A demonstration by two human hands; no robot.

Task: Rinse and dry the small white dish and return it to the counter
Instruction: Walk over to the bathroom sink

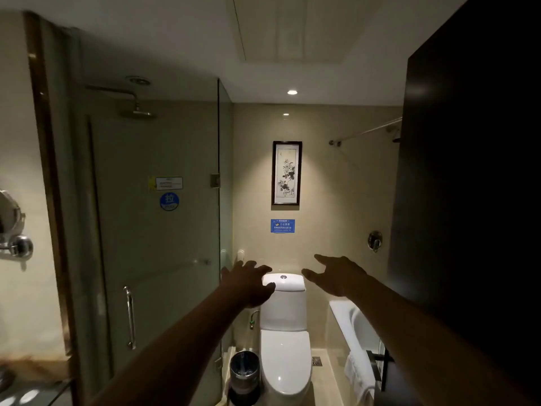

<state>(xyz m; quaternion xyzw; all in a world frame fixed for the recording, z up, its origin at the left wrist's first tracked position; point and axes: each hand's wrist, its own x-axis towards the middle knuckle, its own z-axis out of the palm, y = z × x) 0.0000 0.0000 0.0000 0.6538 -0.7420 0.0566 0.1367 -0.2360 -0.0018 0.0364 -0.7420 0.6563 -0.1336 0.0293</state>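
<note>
I face into a dim bathroom with both arms stretched forward at chest height. My left hand (248,284) is open, fingers spread, and holds nothing. My right hand (336,275) is open too, fingers apart and empty. No small white dish shows anywhere in the view. A slice of a counter (32,389) appears at the bottom left corner, with blurred pale shapes on it that I cannot identify.
A white toilet (285,341) stands straight ahead with a round bin (244,373) at its left. A glass shower door (152,230) fills the left. A bathtub (355,326) with a white towel lies right, beside a dark door (468,200). A round mirror (8,215) is mounted far left.
</note>
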